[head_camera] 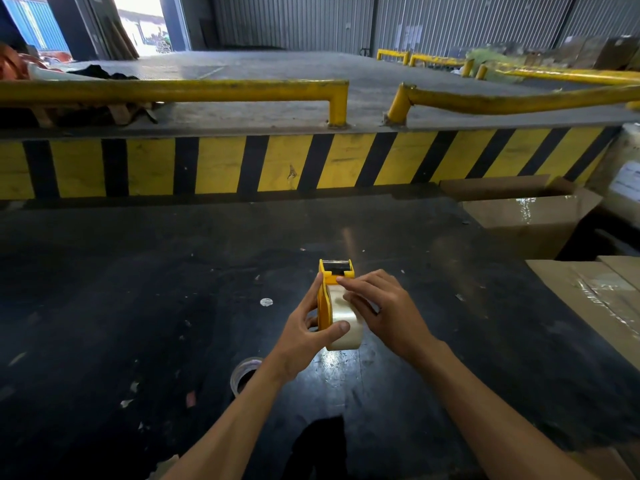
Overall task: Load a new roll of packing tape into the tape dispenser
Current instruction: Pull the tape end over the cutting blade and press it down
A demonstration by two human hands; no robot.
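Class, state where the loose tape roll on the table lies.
Head view: the roll lies on the black table, partly under the left forearm, nearer than the dispenser.

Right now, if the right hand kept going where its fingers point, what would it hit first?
The yellow tape dispenser; fingertips of the right hand seem to touch its frame.

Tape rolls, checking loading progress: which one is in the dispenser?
The clear roll in the yellow dispenser, gripped by the left hand; the other roll lies on the table beside that forearm.
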